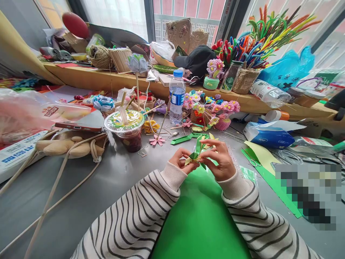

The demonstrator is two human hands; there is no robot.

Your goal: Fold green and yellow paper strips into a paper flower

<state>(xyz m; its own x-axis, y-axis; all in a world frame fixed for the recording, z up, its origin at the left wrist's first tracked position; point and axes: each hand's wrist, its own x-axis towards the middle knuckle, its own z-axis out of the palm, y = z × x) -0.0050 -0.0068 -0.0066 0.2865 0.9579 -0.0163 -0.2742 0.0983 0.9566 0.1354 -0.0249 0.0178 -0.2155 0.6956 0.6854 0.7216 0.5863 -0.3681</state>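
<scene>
Between my two hands is a folded paper flower point(194, 156) in green and pale yellow, held above a large green sheet point(202, 219). My left hand point(183, 161) pinches its lower left side, thumb and fingers closed on the paper. On the upper right, my right hand point(219, 160) has its fingertips closed on the flower's petals. Part of the flower is hidden behind my fingers. Just beyond it lie folded green paper strips point(181, 139). A pink paper flower point(157, 140) rests on the table to the left of them.
A lidded drink cup point(132, 142) and a phone point(78, 126) on a tan bag point(64, 147) stand left. Behind are a water bottle point(176, 99) and crocheted flowers point(207, 108). At right lie a tissue pack point(269, 135), scissors point(254, 162) and green paper point(277, 189).
</scene>
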